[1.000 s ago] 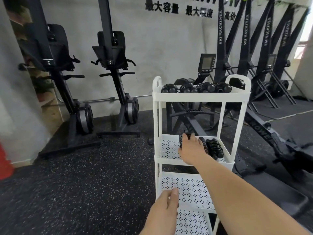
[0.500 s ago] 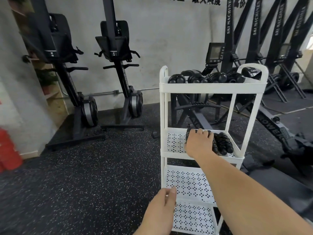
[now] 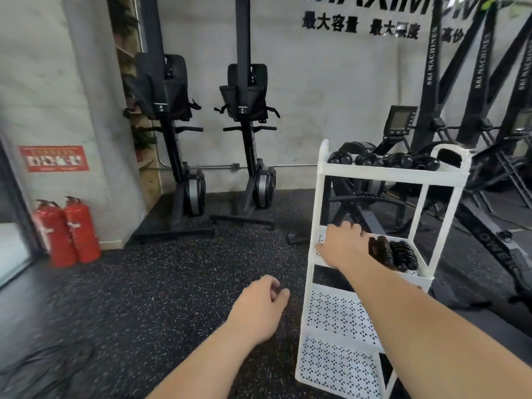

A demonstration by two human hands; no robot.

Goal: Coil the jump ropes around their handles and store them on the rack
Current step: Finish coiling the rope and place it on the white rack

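Jump ropes (image 3: 394, 254), wound into black ribbed bundles, lie in a tall white rack (image 3: 394, 174) that stands on a speckled rubber floor (image 3: 172, 283). The rack's shelves are flat and perforated. More bundles (image 3: 384, 160) line the top shelf, round ends facing us. On the second shelf's right half the ropes lie side by side, long axes running front to back. Our right hand (image 3: 342, 246) is just left of them with fingers bent down, and we cannot tell whether it grips anything. Our left hand (image 3: 262, 309) hangs loosely curled, holding nothing.

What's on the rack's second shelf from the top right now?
Black coiled jump ropes lie on the right part of the second shelf. The right hand covers the middle, so anything beneath it is hidden.
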